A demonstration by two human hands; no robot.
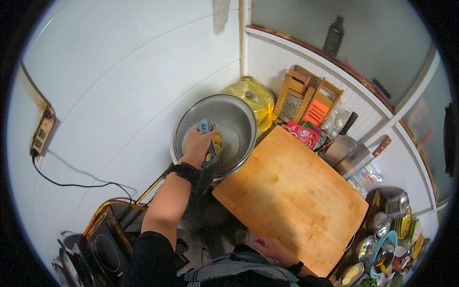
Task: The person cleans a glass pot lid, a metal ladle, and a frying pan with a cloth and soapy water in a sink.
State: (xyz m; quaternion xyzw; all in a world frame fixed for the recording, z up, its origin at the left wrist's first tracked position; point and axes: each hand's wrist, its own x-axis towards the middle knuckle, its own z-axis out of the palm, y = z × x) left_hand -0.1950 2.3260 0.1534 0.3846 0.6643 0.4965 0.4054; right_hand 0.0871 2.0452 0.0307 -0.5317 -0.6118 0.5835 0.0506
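My left hand [198, 143], with a black watch on the wrist, reaches into a large metal basin [235, 172] at the middle. It grips a blue-labelled package [204, 125] that bears writing, and yellow matter shows beside the fingers. The hand hides much of it, so its exact kind cannot be told. A dark piece with a pale opening [211, 156] shows just below the hand. My right hand [266, 247] is low by the front edge of a wooden cutting board [301, 193]. Its fingers look curled and are blurred, and no held thing is visible.
Behind the basin sits a yellow plastic bag [251, 97]. Wooden-framed graters [292, 107] lean on the wall, near two cleavers [340, 149]. Metal bowls [382, 224] and dishes crowd the right. An induction cooker [107, 251] stands lower left, below a corded power strip [43, 132].
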